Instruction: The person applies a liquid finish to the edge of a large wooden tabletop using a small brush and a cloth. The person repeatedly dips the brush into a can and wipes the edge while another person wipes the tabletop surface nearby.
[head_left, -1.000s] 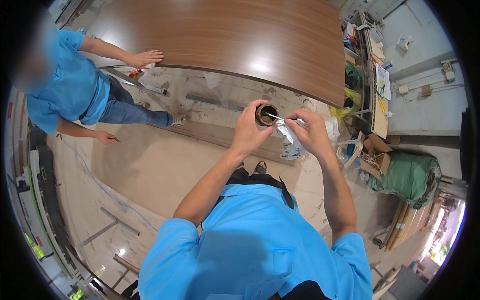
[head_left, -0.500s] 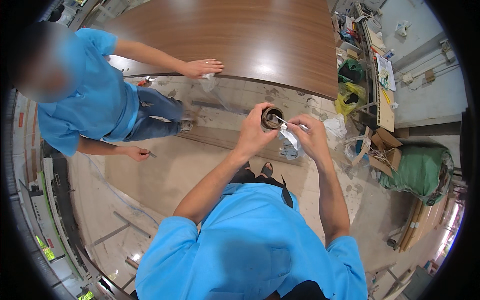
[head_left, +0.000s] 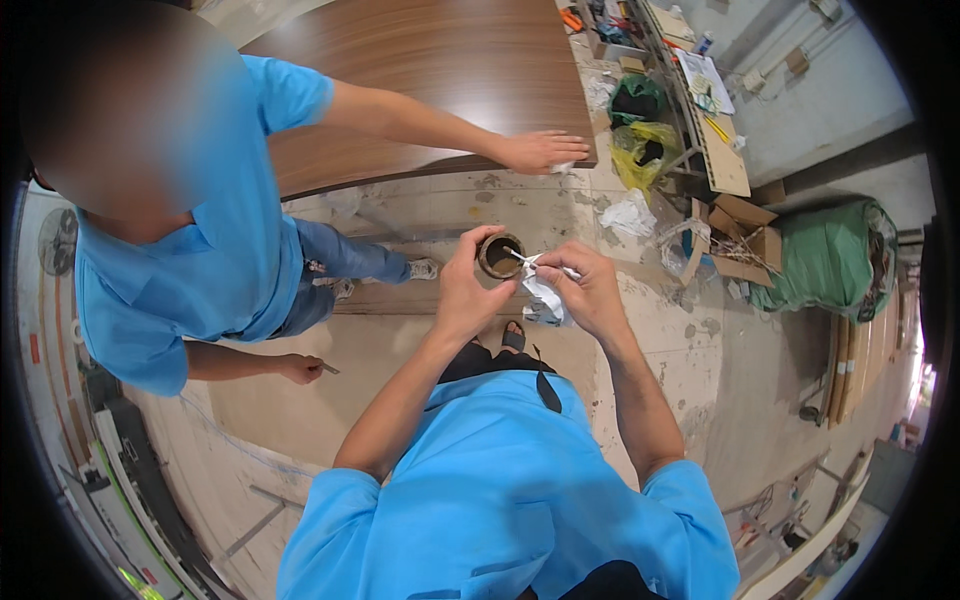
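Observation:
My left hand [head_left: 468,292] is wrapped round a small, round brown can [head_left: 484,262], its open top facing up and its inside dark. In my right hand [head_left: 588,285] is a thin white stick [head_left: 515,255], pinched between fingers and thumb, its tip over the can's mouth. Whether the tip touches anything inside cannot be made out. A crumpled white tissue [head_left: 541,298] hangs below my right fingers, beside the can. Both hands are in front of my body, above the floor.
At left a co-worker in a blue shirt [head_left: 250,200] presses a white wad [head_left: 563,167] on the edge of a brown wooden tabletop [head_left: 440,80]. A yellow bag [head_left: 640,150], a cardboard box [head_left: 745,235] and a green sack [head_left: 835,260] lie to the right.
The co-worker has come nearer and their hand has slid right along the table edge. My view has shifted; the stick's tip now shows by the can's rim, and both hands keep their hold.

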